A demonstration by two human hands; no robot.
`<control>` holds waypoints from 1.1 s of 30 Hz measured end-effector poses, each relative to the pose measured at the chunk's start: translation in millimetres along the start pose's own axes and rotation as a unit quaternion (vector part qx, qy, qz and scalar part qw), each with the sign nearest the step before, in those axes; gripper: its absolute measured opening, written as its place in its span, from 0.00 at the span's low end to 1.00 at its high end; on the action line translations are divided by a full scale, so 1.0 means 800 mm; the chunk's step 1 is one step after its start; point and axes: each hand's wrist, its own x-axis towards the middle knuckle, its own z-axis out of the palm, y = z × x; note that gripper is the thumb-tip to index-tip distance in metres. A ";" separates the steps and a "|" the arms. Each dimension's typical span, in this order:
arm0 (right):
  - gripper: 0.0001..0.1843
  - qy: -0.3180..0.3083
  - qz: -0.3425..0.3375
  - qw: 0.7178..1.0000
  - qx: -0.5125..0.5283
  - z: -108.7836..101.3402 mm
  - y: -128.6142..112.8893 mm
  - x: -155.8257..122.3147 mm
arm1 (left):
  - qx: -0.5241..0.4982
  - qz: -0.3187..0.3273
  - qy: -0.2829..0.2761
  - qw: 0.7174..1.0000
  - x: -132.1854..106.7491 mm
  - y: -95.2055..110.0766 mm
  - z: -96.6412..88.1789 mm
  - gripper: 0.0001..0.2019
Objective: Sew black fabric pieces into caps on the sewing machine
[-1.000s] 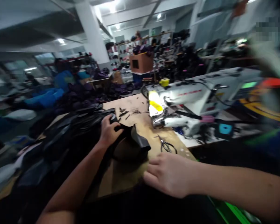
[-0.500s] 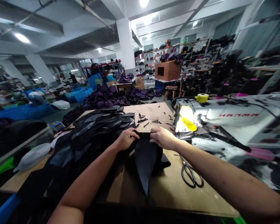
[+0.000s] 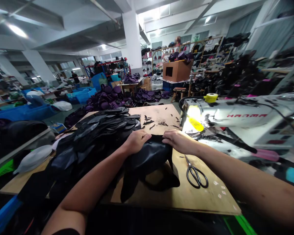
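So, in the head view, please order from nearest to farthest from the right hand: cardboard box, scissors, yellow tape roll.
Right hand:
1. Scissors, on the tabletop, to its right.
2. Yellow tape roll, on the sewing machine.
3. Cardboard box, far ahead.

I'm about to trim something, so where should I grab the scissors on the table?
Take the black loop handles of the scissors from the near side with your right hand. The scissors lie flat on the wooden table, with the loops toward you and the blades pointing away, so your fingers stay clear of the tips.
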 end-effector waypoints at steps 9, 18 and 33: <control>0.26 0.005 0.119 0.991 0.058 -0.005 -0.007 -0.039 | -0.051 0.003 -0.001 0.999 0.003 0.017 0.031 0.06; 0.14 0.062 0.160 0.984 0.041 0.002 0.009 -0.065 | -0.027 -0.037 0.042 0.998 0.001 0.033 0.048 0.06; 0.10 0.079 0.179 0.978 0.072 0.016 0.016 -0.080 | -0.012 -0.018 -0.057 0.998 0.006 0.026 0.056 0.10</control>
